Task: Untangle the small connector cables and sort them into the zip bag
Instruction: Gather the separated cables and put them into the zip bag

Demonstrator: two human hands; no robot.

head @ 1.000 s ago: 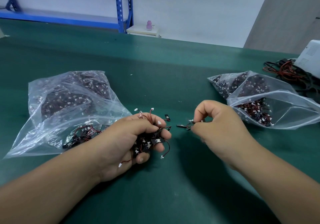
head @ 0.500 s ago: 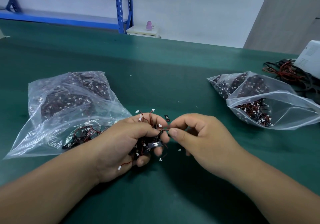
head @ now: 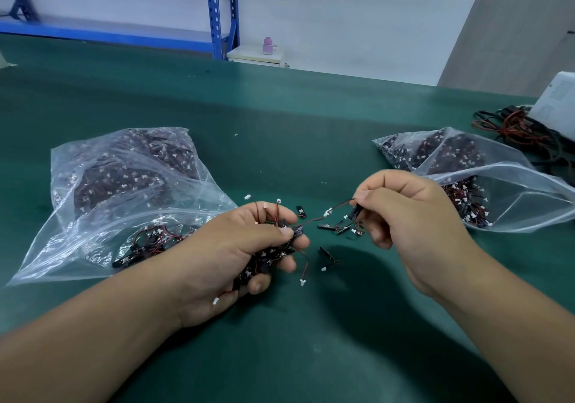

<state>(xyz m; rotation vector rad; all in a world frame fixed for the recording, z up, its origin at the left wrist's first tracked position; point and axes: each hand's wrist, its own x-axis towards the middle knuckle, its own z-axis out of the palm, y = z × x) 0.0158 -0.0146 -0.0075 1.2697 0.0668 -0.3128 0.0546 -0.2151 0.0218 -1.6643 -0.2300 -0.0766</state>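
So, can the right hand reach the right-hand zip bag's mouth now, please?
Probably yes: the right hand sits beside the zip bag, whose mouth gapes open, nothing between; only its pinched cable, running into the left hand's bundle, might tether it.

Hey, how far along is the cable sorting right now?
Apparently done: the open right bag holds a pile of cables. In hand: the left hand grips a tangled bunch while the right hand pinches one cable stretched from it. Left: that bunch, a few loose cables on the table, and probably what fills the left bag.
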